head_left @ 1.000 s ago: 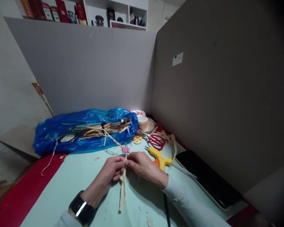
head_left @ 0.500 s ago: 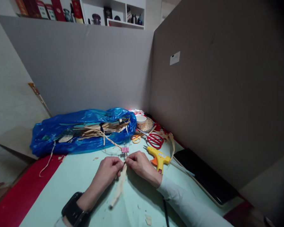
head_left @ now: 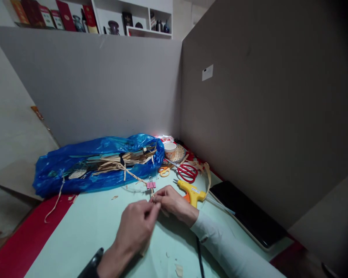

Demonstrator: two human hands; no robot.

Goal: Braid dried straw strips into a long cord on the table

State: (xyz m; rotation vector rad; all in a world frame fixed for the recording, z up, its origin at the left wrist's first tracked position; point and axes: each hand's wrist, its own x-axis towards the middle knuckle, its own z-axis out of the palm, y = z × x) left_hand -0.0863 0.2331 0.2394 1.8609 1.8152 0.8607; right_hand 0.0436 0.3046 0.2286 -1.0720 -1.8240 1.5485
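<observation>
My left hand (head_left: 137, 222) is closed, thumb pressed against the fingers, over a pale straw strip. Most of that strip is hidden beneath the hand, and a bit of its end shows below it. Fingertips of my right hand (head_left: 172, 202) pinch the thin straw braid (head_left: 153, 192) just below a pink binder clip (head_left: 151, 185). Both hands' fingertips meet there. From the clip the braid (head_left: 133, 176) runs back toward a bundle of dried straw (head_left: 113, 162) in a blue plastic bag (head_left: 75, 154).
Right of my hands lies a yellow glue gun (head_left: 193, 192), with red-handled scissors (head_left: 188, 173) and orange scissors (head_left: 164, 171) behind. A paper cup (head_left: 170, 150) stands near a woven disc. A black flat panel (head_left: 246, 216) lies at the right. Grey partitions (head_left: 127, 85) enclose the table.
My left hand has moved up and across toward my right fingertips, now covering most of the straw strip. My right hand keeps its pinch near the clip. The view has shifted slightly.
</observation>
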